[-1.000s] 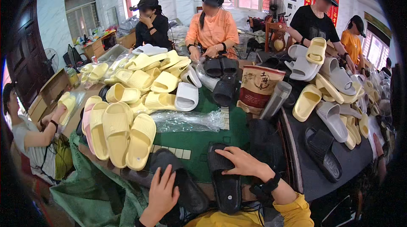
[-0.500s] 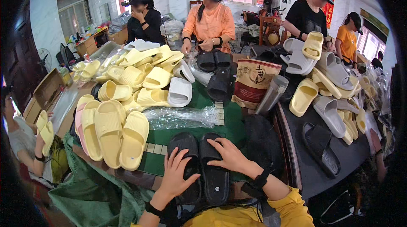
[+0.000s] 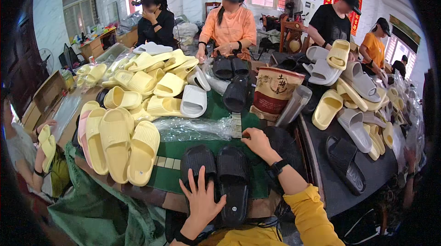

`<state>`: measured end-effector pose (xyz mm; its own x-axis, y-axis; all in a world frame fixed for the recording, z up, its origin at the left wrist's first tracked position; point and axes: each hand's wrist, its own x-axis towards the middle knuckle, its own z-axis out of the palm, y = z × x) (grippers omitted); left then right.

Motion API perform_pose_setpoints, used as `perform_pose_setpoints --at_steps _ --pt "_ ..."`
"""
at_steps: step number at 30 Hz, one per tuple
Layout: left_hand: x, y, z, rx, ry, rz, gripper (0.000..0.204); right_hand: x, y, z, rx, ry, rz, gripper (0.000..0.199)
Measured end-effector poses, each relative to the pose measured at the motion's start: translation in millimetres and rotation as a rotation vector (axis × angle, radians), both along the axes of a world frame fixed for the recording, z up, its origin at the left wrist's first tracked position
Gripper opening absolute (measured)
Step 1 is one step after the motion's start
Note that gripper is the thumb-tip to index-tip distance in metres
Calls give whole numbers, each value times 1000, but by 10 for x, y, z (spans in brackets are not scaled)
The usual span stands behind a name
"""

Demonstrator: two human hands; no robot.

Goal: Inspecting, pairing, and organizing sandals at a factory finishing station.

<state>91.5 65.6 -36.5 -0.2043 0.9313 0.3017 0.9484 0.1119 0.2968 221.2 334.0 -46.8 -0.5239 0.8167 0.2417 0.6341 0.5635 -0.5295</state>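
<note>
A pair of black slippers (image 3: 232, 177) lies side by side on the green mat (image 3: 167, 179) right in front of me. My left hand (image 3: 202, 202) rests flat on their near ends with its fingers spread. My right hand (image 3: 257, 142), with a black watch on the wrist, is stretched past the slippers to the end of a pile of clear plastic bags (image 3: 195, 129). Its fingers are curled there, and I cannot see whether they grip a bag.
Pale yellow slippers (image 3: 124, 147) lie in a row at my left, with a heap of yellow and white ones (image 3: 156, 85) behind. A brown paper bag (image 3: 274, 92) and a steel bottle (image 3: 293, 106) stand ahead. Grey and yellow slippers (image 3: 353, 108) cover the right table. Several people work around the tables.
My right hand has left the black slippers and moved forward to the plastic bags. My left hand has slid back to the slippers' near ends.
</note>
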Motion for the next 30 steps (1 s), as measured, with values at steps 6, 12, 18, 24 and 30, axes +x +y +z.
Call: perform_pose_setpoints --at_steps 6,12,18,24,30 --pt "14 -49 -55 20 -8 -31 50 -62 -22 -44 100 -2 -24 14" --pt "23 -55 -73 38 -16 -28 49 206 -47 269 -314 519 -53 16" --pt "29 -50 -63 50 -9 -32 51 681 -153 575 -450 1153 -125 13" --pt "41 -54 -73 46 9 -25 52 964 -284 541 -225 1458 -293 10" --pt "29 -53 -84 43 25 -24 54 1158 -489 762 -4 1566 -297 10"
